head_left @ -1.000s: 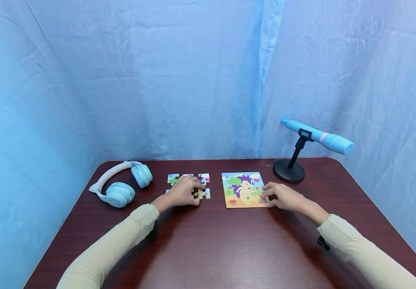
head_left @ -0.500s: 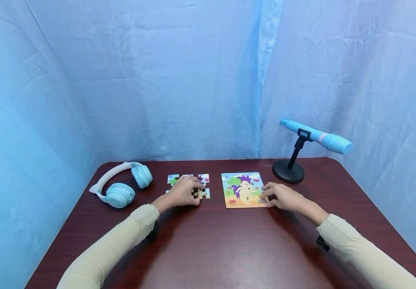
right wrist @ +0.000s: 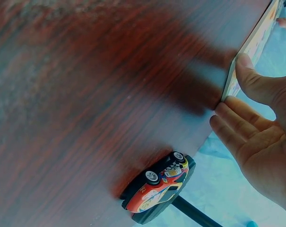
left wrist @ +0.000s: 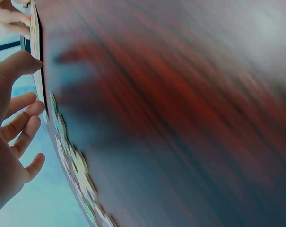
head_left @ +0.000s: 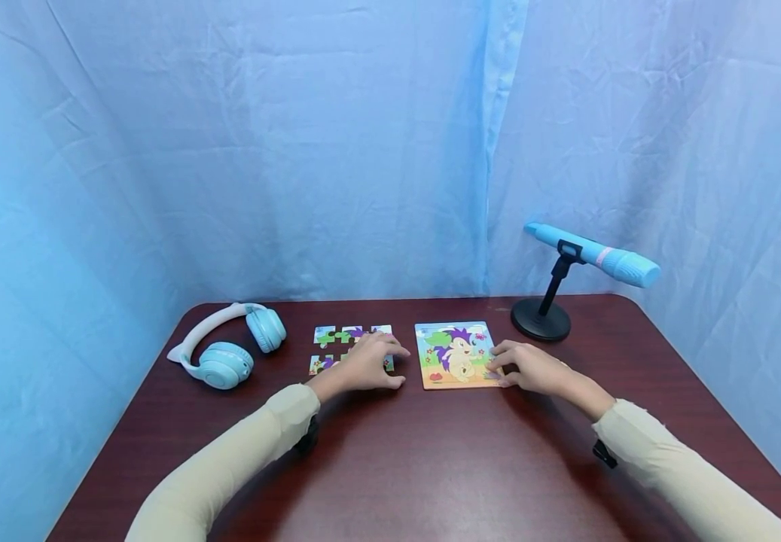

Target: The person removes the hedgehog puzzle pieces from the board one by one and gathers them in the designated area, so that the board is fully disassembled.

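Note:
A puzzle board (head_left: 454, 354) with a hedgehog picture lies flat on the dark red table (head_left: 431, 467). Loose puzzle pieces (head_left: 336, 335) lie in two rows to its left. My left hand (head_left: 379, 363) hovers over the right end of those pieces, fingers spread and reaching toward the board; in the left wrist view the left hand (left wrist: 17, 123) holds nothing, with the pieces (left wrist: 74, 163) just beside it. My right hand (head_left: 519, 367) rests at the board's right edge. In the right wrist view the right hand (right wrist: 258, 135) has its thumb against the board's edge (right wrist: 251, 45), fingers fairly straight.
Light blue headphones (head_left: 227, 348) lie at the back left. A blue microphone (head_left: 593, 256) sits on a black stand (head_left: 541, 320) at the back right. The right wrist view shows a small red toy car (right wrist: 157, 185) by that stand. Blue cloth hangs behind.
My left hand has slid right off the loose pieces toward the board, uncovering more of them. The right hand has stayed at the board's edge.

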`<state>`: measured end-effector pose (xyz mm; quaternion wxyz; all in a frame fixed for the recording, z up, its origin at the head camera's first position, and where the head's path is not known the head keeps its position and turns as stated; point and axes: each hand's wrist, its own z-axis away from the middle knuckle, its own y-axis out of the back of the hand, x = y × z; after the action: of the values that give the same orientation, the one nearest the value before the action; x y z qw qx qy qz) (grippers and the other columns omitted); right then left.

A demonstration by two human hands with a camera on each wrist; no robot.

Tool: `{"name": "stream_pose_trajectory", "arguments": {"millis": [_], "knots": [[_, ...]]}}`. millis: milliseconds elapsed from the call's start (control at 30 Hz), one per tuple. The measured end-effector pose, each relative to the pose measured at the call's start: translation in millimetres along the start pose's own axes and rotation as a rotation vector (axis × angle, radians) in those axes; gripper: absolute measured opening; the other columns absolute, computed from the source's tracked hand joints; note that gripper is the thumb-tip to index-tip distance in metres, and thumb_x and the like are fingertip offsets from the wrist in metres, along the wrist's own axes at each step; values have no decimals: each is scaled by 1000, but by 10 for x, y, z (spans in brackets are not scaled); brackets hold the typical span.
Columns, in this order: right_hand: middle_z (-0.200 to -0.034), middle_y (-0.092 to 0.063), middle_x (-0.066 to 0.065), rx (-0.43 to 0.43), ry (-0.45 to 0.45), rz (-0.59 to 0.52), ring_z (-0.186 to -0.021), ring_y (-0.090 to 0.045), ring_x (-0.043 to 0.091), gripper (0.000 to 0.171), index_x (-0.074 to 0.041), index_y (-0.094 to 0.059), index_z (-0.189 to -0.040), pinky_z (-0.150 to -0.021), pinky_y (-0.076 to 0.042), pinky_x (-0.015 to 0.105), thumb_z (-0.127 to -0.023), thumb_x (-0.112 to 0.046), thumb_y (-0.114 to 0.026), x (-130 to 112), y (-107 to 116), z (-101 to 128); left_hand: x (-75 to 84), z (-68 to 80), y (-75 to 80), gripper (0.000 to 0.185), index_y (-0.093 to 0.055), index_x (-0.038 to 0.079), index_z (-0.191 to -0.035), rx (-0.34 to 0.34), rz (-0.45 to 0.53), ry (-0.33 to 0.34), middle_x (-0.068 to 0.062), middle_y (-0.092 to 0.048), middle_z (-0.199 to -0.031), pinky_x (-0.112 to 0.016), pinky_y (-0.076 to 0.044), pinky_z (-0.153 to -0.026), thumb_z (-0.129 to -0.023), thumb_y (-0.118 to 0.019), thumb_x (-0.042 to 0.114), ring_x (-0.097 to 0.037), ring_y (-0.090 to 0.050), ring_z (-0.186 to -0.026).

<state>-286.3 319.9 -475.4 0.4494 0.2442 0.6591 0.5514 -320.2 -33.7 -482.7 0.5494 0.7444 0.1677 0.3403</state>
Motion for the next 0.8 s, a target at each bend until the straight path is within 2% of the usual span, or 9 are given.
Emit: {"name": "stream_pose_trajectory", "arguments": {"millis": [367, 567, 800], "knots": [[-131, -65, 19, 8, 49, 10, -121, -62, 37, 29, -11, -78, -118, -98, -54, 51, -88, -9, -78, -21, 34, 3, 231, -196, -109, 44, -74, 15, -124, -12, -39, -65, -2, -69, -122, -37, -47, -92, -86, -79, 36, -20, -58, -107], [-131, -65, 19, 10, 48, 8, -121, -62, 37, 30, -11, -78, -118, -97, -54, 50, -88, -9, -78, -10, 38, 7, 285, -259, -105, 47, -73, 17, -127, -61, -42, -36, -2, -68, -127, -36, -46, -93, -87, -77, 40, -19, -56, -110], [-132, -65, 19, 8, 40, 5, -122, -62, 37, 30, -11, -78, -118, -97, -54, 50, -88, -9, -78, -5, 21, 10, 340, -320, -147, 49, -72, 17, -128, -78, -58, -58, -4, -68, -130, -39, -46, -97, -87, -78, 43, -22, -57, -114]]}}
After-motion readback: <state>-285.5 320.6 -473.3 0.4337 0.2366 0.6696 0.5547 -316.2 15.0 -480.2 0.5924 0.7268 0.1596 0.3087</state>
